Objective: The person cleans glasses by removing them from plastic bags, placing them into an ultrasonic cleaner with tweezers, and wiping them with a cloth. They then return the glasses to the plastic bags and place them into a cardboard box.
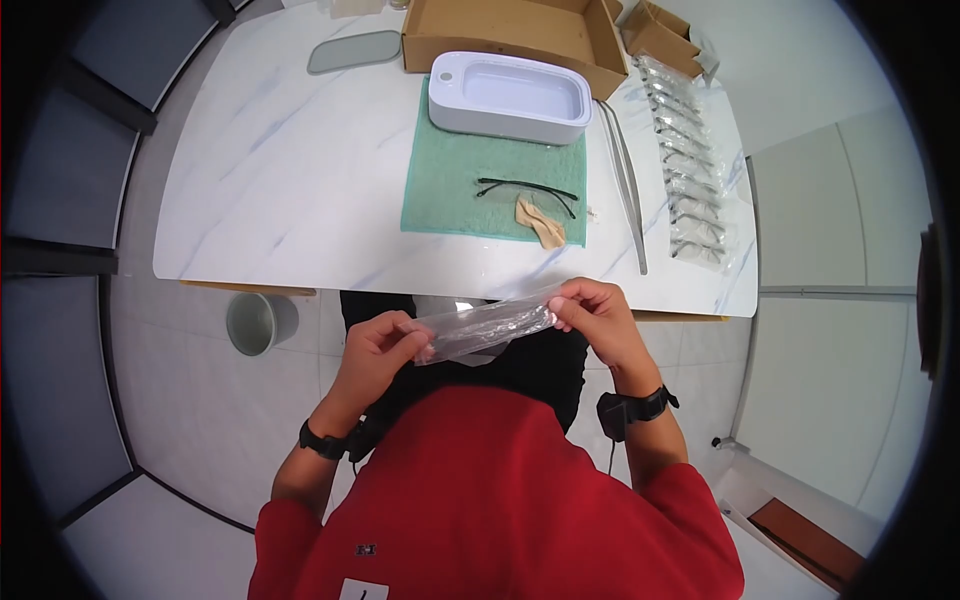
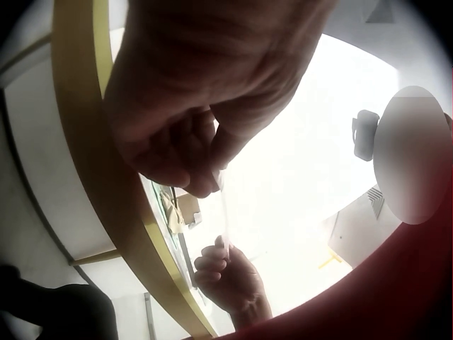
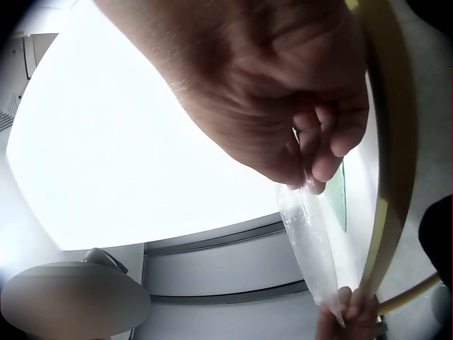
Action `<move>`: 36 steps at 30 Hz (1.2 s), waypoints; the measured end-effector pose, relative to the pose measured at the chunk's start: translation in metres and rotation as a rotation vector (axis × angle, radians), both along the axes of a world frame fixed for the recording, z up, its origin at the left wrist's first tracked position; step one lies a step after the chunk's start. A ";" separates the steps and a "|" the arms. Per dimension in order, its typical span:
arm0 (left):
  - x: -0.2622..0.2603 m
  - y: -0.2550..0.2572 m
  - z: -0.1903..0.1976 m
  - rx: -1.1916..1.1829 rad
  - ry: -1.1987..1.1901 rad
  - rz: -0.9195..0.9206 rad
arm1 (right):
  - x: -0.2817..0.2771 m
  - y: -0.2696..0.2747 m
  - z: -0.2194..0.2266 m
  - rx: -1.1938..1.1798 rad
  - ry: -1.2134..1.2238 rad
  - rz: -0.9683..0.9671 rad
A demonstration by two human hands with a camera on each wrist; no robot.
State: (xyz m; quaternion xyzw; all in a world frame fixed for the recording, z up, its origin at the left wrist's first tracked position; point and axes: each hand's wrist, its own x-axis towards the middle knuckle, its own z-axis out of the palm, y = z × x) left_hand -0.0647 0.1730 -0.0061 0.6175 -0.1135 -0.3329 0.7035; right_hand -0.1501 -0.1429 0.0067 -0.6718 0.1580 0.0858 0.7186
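Observation:
A clear plastic bag [image 1: 485, 328] is stretched between both hands, in front of the table's near edge and above the lap. The left hand [image 1: 380, 350] pinches one end between thumb and fingers; the right hand [image 1: 598, 318] pinches the other end. In the right wrist view the bag [image 3: 310, 241] hangs from the right hand [image 3: 283, 92] towards the left hand [image 3: 347, 315]. Whether anything lies inside the bag, I cannot tell. Black-framed glasses [image 1: 530, 185] and a beige cloth [image 1: 540, 222] lie on a green towel [image 1: 440, 190], untouched.
A white and lilac basin-shaped device [image 1: 510, 125] stands on the towel's back part, before a cardboard box [image 1: 510, 30]. Bagged glasses [image 1: 690, 170] form a row at the right. Metal strips [image 1: 625, 185], a grey tray [image 1: 355, 52] and a floor bin [image 1: 255, 325] are also in view.

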 end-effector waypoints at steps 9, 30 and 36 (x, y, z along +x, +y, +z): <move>0.011 0.007 0.009 -0.077 -0.074 0.178 | 0.053 0.008 0.009 -1.082 -0.542 -0.103; 0.041 -0.005 0.002 -0.076 -0.111 0.310 | 0.051 -0.002 -0.001 -0.869 -0.420 -0.164; 0.050 -0.004 0.013 -0.042 -0.209 0.367 | 0.056 0.006 0.007 -0.824 -0.436 -0.154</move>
